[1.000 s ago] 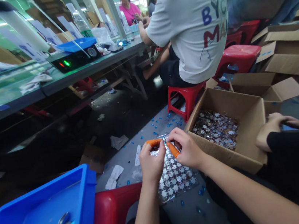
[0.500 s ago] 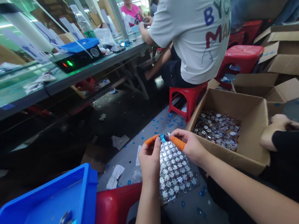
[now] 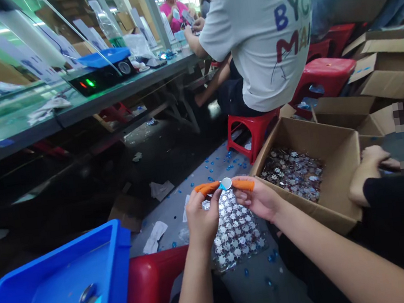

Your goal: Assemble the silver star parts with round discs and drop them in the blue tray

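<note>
A small round silvery disc with a bit of blue film on its left side is held up between my hands. My left hand, with orange finger cots, pinches it at the blue film. My right hand has an orange-covered finger against the disc's right edge, the other fingers curled beneath. Below the hands lies a clear-wrapped sheet of silvery star-edged pieces in rows. At lower left, a blue plastic tray holds a few similar discs, one with blue film.
A cardboard box of loose silvery pieces stands at right, beside another person's arm. The tray rests by a red stool. Ahead, a person in a white shirt sits at a long workbench. Blue scraps litter the floor.
The disc has turned so its pale round face shows. My right orange-covered finger now points straight left at its edge, and the right hand's other fingers have dropped below it.
</note>
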The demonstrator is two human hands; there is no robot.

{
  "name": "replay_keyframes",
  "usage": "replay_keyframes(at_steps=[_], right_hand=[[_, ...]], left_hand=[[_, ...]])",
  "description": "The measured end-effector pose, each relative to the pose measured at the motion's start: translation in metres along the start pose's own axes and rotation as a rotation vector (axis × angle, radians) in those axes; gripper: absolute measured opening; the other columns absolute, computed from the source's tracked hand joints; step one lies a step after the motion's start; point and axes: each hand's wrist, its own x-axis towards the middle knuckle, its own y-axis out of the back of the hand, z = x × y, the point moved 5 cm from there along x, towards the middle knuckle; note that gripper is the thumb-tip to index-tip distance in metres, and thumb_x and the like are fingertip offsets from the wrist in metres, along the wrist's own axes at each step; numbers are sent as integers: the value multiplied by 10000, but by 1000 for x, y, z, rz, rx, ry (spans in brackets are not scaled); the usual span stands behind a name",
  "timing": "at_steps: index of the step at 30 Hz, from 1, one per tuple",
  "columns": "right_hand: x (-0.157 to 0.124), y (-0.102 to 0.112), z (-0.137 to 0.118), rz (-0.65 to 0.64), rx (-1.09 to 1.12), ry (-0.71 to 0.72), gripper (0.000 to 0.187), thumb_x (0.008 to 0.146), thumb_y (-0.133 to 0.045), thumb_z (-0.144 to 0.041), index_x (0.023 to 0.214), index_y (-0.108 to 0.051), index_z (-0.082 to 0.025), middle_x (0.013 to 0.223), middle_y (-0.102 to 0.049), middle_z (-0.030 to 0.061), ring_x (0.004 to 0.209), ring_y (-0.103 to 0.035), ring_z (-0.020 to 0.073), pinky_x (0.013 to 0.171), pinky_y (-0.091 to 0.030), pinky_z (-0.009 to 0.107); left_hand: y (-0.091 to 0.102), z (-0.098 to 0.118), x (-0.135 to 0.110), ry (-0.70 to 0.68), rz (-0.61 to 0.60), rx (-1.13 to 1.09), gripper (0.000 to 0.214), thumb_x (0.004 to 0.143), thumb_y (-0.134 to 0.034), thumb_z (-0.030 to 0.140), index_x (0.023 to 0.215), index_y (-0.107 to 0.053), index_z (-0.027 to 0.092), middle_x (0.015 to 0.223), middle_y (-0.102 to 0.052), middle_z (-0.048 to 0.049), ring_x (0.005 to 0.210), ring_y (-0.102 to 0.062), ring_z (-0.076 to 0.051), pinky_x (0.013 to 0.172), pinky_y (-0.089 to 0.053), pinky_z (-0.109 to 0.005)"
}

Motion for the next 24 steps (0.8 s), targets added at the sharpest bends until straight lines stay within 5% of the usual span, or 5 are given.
replay_keyframes(at_steps=[12, 24], right_hand=[[2, -2, 6, 69, 20, 155, 203, 669, -804, -231, 761, -656, -128, 477, -390, -81, 430, -261, 29, 407, -194, 165], [3, -1, 5, 81, 49, 167, 210, 671, -808, -219, 790, -658, -133, 475, -384, -91, 432, -242, 32, 416, -193, 173]], left_hand=[[-8, 12, -6, 57, 55, 120, 70, 855, -697, 232, 815, -709, 176, 770, -659, -13, 697, -586, -139, 680, -466, -264], [-16, 15, -14, 68, -43, -25, 84, 898, -681, 272, 900, -721, 199, 875, -683, -24, 781, -617, -144, 729, -495, -266]])
